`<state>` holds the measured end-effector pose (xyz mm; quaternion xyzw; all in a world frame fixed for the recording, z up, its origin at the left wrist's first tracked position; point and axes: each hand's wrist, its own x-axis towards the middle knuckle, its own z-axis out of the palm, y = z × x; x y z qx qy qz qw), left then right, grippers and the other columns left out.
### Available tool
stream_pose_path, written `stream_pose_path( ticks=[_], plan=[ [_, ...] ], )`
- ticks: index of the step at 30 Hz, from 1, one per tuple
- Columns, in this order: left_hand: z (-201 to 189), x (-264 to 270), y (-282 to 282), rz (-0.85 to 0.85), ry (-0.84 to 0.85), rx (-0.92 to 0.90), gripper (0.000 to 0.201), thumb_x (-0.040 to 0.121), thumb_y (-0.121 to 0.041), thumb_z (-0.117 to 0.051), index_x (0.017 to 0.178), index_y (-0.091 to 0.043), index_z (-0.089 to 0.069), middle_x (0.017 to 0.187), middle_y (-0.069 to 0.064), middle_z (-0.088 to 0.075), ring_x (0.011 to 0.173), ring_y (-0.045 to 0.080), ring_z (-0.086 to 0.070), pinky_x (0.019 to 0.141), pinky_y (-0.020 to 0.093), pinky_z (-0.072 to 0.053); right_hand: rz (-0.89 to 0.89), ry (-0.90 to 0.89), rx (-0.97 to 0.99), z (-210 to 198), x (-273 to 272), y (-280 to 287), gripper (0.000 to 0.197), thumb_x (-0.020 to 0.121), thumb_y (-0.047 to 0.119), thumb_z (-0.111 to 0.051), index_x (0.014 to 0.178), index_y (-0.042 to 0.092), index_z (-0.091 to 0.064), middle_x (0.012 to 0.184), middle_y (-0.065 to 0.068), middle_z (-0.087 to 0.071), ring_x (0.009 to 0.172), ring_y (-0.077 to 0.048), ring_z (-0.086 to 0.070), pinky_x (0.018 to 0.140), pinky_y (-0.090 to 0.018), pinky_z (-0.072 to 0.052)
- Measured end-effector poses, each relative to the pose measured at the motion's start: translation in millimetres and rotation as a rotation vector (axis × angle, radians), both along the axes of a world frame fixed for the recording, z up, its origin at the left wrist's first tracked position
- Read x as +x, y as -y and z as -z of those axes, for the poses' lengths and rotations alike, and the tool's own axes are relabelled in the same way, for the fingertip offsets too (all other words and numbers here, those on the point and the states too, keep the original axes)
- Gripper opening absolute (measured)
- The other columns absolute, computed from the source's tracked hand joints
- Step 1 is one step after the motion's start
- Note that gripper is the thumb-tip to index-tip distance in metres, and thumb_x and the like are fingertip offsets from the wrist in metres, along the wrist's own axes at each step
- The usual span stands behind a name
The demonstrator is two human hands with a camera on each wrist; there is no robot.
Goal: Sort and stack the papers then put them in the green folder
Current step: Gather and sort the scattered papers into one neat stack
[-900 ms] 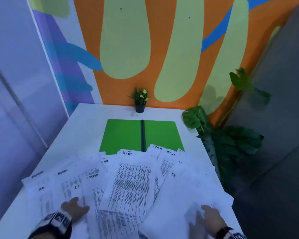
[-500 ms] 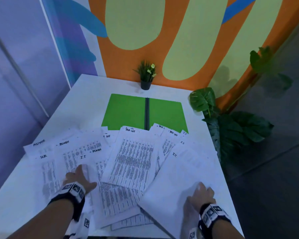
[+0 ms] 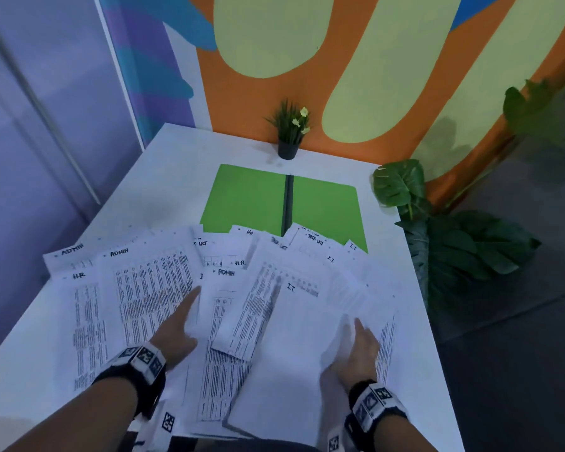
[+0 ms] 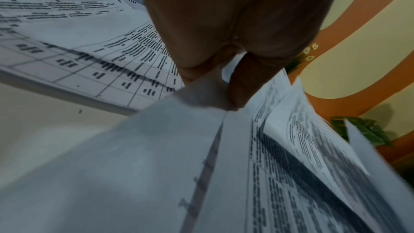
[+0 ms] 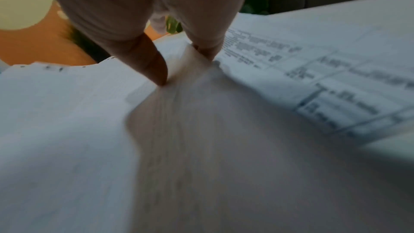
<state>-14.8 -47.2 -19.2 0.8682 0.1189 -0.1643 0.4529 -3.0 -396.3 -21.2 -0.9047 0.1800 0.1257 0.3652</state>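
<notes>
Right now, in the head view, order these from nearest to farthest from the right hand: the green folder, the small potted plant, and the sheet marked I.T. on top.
1. I.T. sheet, touching the right hand.
2. Green folder, open, mid-table beyond the papers.
3. Potted plant, at the table's far edge by the wall.

Near edge of the green folder [image 3: 248,197] buried under the fanned papers [image 3: 150,288]; lower end of its dark spine likewise covered. Print on the sheets too small and smeared to read beyond handwritten headings such as ADMIN, H.R. and I.T. Fingertips of the left hand [image 3: 180,327] tucked under a sheet's edge in the head view, out of sight. Right hand [image 3: 356,350] motion-blurred, finger positions unclear. Near ends of the sheets and both forearms cut off by the bottom edge. Right-wrist view soft throughout, table grid barely legible. Floor plant [image 3: 463,243] dim at far right, partly cropped.
</notes>
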Motion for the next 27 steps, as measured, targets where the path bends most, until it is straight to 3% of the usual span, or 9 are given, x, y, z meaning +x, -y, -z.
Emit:
stream_pose_path(
  ticks=[3,7,9,11,15,17,20,23,27],
  plan=[
    [-0.8,0.3,4.4,-0.008,0.025,-0.002,0.102,0.074,0.013,-0.048,0.15,-0.041,-0.007,0.16,-0.008,-0.013,0.084,-0.001,-0.056,0.064,0.015,-0.048,0.235,0.113,0.178,-12.6,11.2,-2.8,0.084,0.08,-0.016,-0.046,0.148,0.027,-0.021,0.155,-0.004,-0.011,0.143,-0.022,-0.023,0.109,-0.024,-0.022],
    [-1.0,5.0,5.4,-0.16,0.029,0.02,0.095,0.079,0.012,-0.044,0.151,-0.041,-0.009,0.151,0.006,-0.04,0.086,0.016,-0.064,0.067,0.021,-0.049,0.303,0.217,0.279,-34.7,26.0,7.5,0.086,0.08,-0.01,-0.058,0.15,0.021,-0.02,0.154,-0.008,-0.022,0.138,-0.025,-0.032,0.109,-0.033,-0.032],
    [-0.7,7.3,2.1,-0.275,-0.002,0.047,0.091,0.082,0.009,-0.045,0.151,-0.038,-0.01,0.134,0.016,-0.056,0.069,0.018,-0.063,0.052,0.024,-0.046,0.28,0.226,0.233,-43.3,31.8,17.8,0.053,0.083,-0.002,-0.06,0.132,0.016,-0.049,0.133,-0.013,-0.051,0.122,-0.032,-0.052,0.1,-0.036,-0.042],
    [-1.0,7.8,-3.4,-0.377,-0.037,0.076,0.085,0.086,0.003,-0.05,0.153,-0.031,-0.011,0.119,0.017,-0.064,0.07,0.024,-0.063,0.059,0.03,-0.051,0.202,0.273,0.098,-55.8,34.1,23.8,0.018,0.086,0.008,-0.058,0.103,0.011,-0.063,0.109,-0.015,-0.065,0.107,-0.036,-0.06,0.091,-0.034,-0.045],
    [-5.5,4.8,-15.3,-0.351,-0.033,0.165,0.074,0.085,-0.019,-0.068,0.148,-0.019,-0.029,0.128,0.015,-0.061,0.108,0.036,-0.062,0.094,0.045,-0.049,0.071,0.599,-0.192,-81.3,41.8,27.7,0.018,0.088,0.011,-0.062,0.098,-0.004,-0.065,0.099,-0.019,-0.063,0.099,-0.037,-0.056,0.084,-0.035,-0.041],
    [-9.4,4.6,-20.0,-0.369,-0.031,0.218,0.06,0.086,-0.017,-0.066,0.141,-0.015,-0.04,0.124,0.016,-0.064,0.105,0.035,-0.063,0.092,0.045,-0.052,0.004,0.802,-0.202,-96.4,46.0,22.5,0.013,0.087,0.014,-0.062,0.088,0.001,-0.064,0.087,-0.005,-0.059,0.091,-0.027,-0.053,0.08,-0.034,-0.043],
    [-19.1,2.3,-32.4,-0.516,-0.023,0.289,0.033,0.091,-0.015,-0.057,0.123,-0.005,-0.055,0.108,0.021,-0.067,0.092,0.037,-0.063,0.082,0.043,-0.052,-0.049,1.0,-0.033,-119.8,46.9,7.5,0.01,0.089,0.023,-0.056,0.083,0.017,-0.059,0.083,0.023,-0.051,0.081,-0.004,-0.05,0.074,-0.015,-0.039],
    [-23.2,-5.8,-56.6,-0.624,-0.048,0.354,0.023,0.095,-0.016,-0.048,0.11,-0.001,-0.057,0.099,0.024,-0.064,0.079,0.032,-0.055,0.074,0.039,-0.046,0.075,0.943,0.19,-137.9,50.8,-13.4,0.015,0.088,0.028,-0.058,0.075,0.032,-0.051,0.076,0.017,-0.057,0.075,-0.004,-0.052,0.071,-0.019,-0.044],
    [-18.9,-17.3,-83.7,-0.678,-0.179,0.404,0.035,0.097,-0.017,-0.045,0.122,0.005,-0.054,0.124,0.033,-0.057,0.111,0.045,-0.055,0.095,0.045,-0.043,0.184,0.677,0.352,-119.6,67.5,-35.1,0.042,0.09,0.026,-0.059,0.06,0.019,-0.03,0.06,0.004,-0.031,0.058,-0.012,-0.033,0.058,-0.026,-0.032]
  ],
)
